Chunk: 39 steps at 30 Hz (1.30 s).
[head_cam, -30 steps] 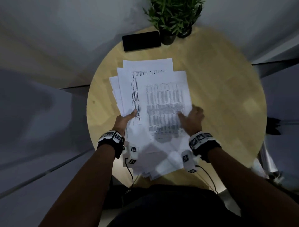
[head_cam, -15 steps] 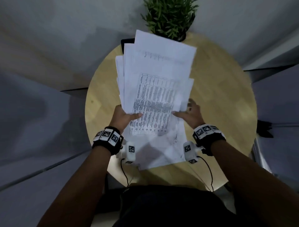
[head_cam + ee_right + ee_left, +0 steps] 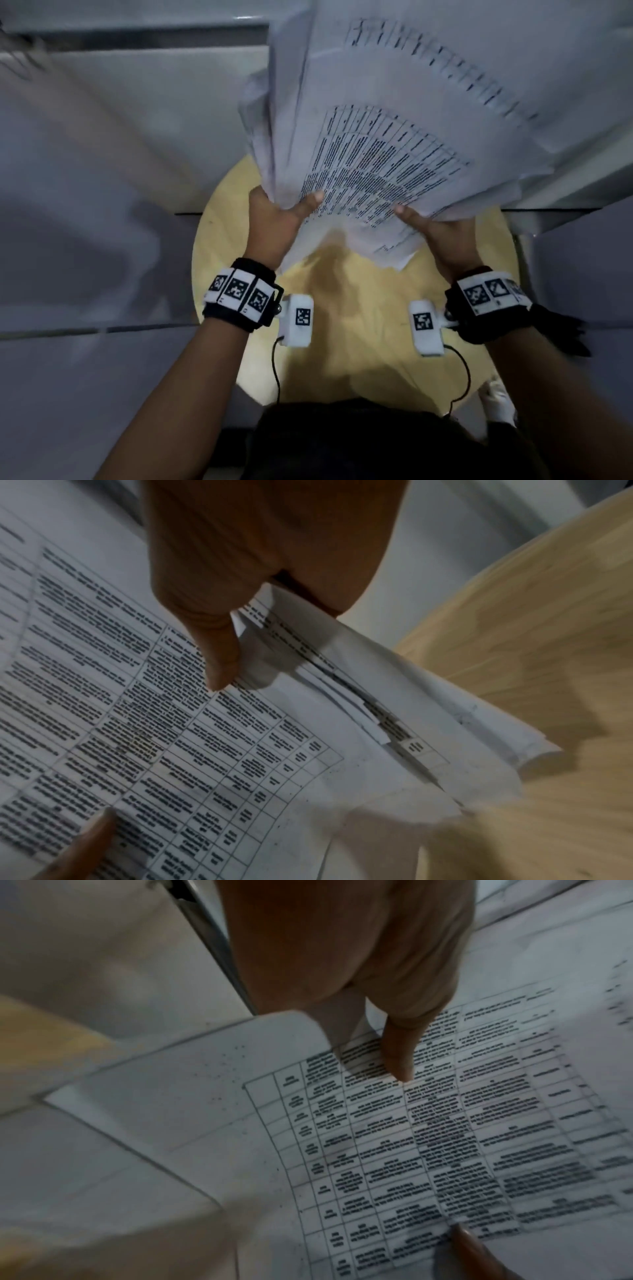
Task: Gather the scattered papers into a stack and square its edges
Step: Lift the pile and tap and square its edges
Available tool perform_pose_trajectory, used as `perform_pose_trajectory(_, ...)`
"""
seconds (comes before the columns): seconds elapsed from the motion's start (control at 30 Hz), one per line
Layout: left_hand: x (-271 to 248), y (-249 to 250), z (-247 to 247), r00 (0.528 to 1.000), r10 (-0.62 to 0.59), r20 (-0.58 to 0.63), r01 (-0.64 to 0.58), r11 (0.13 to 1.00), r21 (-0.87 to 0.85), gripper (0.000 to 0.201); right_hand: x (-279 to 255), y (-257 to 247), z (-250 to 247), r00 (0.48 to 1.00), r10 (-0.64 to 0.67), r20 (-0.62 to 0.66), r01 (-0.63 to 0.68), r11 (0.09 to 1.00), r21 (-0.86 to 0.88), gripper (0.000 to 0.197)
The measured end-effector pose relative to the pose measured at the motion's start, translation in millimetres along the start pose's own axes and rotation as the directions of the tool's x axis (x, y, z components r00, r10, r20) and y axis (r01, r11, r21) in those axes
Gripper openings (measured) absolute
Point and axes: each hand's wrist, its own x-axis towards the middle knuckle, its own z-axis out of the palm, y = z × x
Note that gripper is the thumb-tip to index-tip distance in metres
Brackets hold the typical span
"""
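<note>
A loose stack of white printed papers (image 3: 394, 130) with tables on them is held up off the round wooden table (image 3: 359, 342), tilted toward the camera and fanned unevenly. My left hand (image 3: 277, 219) grips its lower left edge, thumb on the top sheet (image 3: 445, 1137). My right hand (image 3: 442, 233) grips the lower right edge, thumb on the front and fingers behind. In the right wrist view the sheet edges (image 3: 377, 718) are staggered and curl downward. The bottom corners hang just above the tabletop (image 3: 548, 615).
The raised papers hide the far part of the table. Grey floor (image 3: 102, 171) surrounds the table on the left. A dark object (image 3: 561, 329) lies beside the table on the right.
Both hands have lifted the paper pile from flat on the table up toward the camera. It now hides the plant and phone seen earlier at the far edge.
</note>
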Motion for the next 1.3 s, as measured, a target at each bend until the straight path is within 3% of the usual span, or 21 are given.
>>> perform_pose_trajectory(0.1, -8.9, -22.8, 3.0, 0.996, -0.065, -0.056, 0.063, 0.997, -0.035, 0.04, -10.0, 11.1, -12.7, 0.999, 0.048, 0.009, -0.048, 0.999, -0.016, 0.063)
perform_pose_trajectory(0.23, -18.1, -46.3, 2.3, 0.993, -0.091, -0.08, 0.088, 0.995, -0.052, 0.037, -17.0, 21.4, -30.0, 0.995, 0.089, 0.049, -0.084, 0.991, -0.1, 0.039)
perform_pose_trajectory(0.37, -19.9, -53.4, 2.7, 0.99, -0.106, -0.09, 0.102, 0.994, -0.048, 0.044, -15.8, 30.7, -29.6, 0.985, 0.171, 0.038, -0.168, 0.984, -0.062, 0.041)
perform_pose_trajectory(0.4, -19.9, -54.1, 4.4, 0.989, -0.113, -0.1, 0.109, 0.993, -0.046, 0.043, -15.1, 34.3, -27.6, 0.978, 0.208, 0.012, -0.206, 0.975, -0.078, 0.051)
perform_pose_trajectory(0.5, -20.7, -53.1, 11.7, 0.984, -0.119, -0.136, 0.111, 0.992, -0.065, 0.044, -14.0, 45.5, -22.5, 0.948, 0.306, -0.083, -0.312, 0.947, -0.075, 0.108)
perform_pose_trajectory(0.57, -23.2, -45.3, 18.9, 0.986, -0.089, -0.144, 0.081, 0.995, -0.061, 0.04, -10.1, 47.5, -21.8, 0.943, 0.308, -0.125, -0.314, 0.949, -0.025, 0.116)
perform_pose_trajectory(0.7, -30.7, -9.9, 36.0, 0.986, 0.029, -0.164, -0.043, 0.996, -0.081, 0.032, -10.0, 12.2, -24.1, 0.954, 0.238, -0.181, -0.242, 0.97, 0.004, 0.091)
perform_pose_trajectory(0.8, -36.5, 12.4, 46.2, 0.973, 0.131, -0.188, -0.155, 0.981, -0.117, 0.032, -12.0, -18.9, -27.8, 0.984, 0.103, -0.142, -0.098, 0.994, 0.04, 0.051)
perform_pose_trajectory(0.87, -41.0, 16.8, 51.1, 0.967, 0.168, -0.194, -0.201, 0.966, -0.165, 0.034, -16.0, -30.1, -32.1, 0.995, 0.037, -0.094, -0.03, 0.996, 0.08, 0.044)
perform_pose_trajectory(0.97, -45.7, -3.2, 54.7, 0.975, 0.086, -0.206, -0.125, 0.975, -0.185, 0.04, -19.2, -15.9, -40.9, 0.995, 0.074, -0.06, -0.071, 0.996, 0.06, 0.047)
perform_pose_trajectory(1.13, -39.5, -55.7, 53.7, 0.981, -0.118, -0.157, 0.1, 0.988, -0.119, 0.069, -15.4, 23.3, -59.6, 0.982, 0.184, 0.029, -0.182, 0.98, -0.077, 0.059)
perform_pose_trajectory(1.3, -23.2, -61.5, 51.3, 0.982, -0.148, -0.117, 0.137, 0.986, -0.092, 0.052, -4.1, 31.1, -61.3, 0.975, 0.222, 0.028, -0.218, 0.97, -0.108, 0.053)
